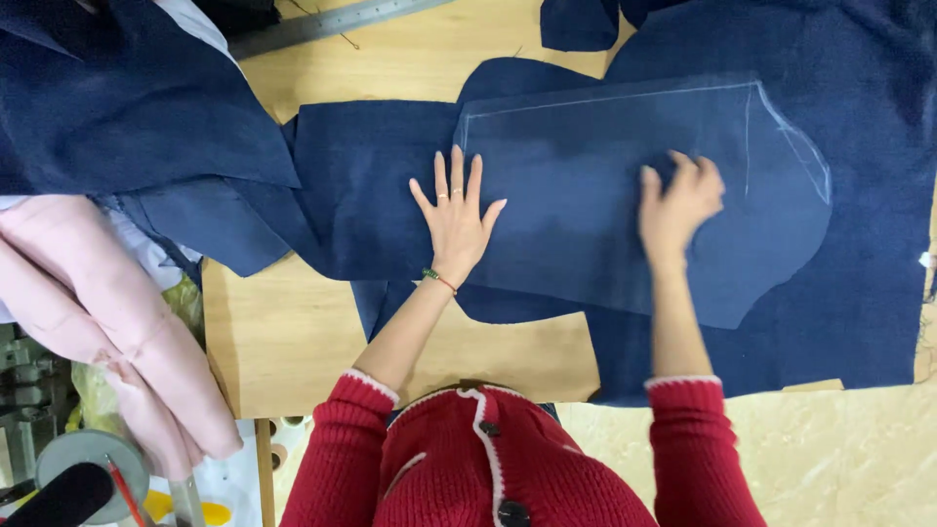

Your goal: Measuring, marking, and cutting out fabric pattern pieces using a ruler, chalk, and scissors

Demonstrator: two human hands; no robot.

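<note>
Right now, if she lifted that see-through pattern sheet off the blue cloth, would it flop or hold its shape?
The sheet would probably hold its shape fairly well: it lies flat with clean-cut edges. It looks thin, so likely light and bendy. It may slide on the cloth; the left hand lies flat at its edge, the right hand on it.

Wooden table (293, 342) under navy fabric pieces (839, 293) and metal ruler (322, 24).

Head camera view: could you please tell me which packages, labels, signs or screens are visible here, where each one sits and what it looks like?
No package, sign or screen shows.
Possible label: a tiny white tag at the right edge of the navy fabric; too small to be sure.
Left hand and right hand rest on a translucent pattern piece, which is unlabelled.
</note>
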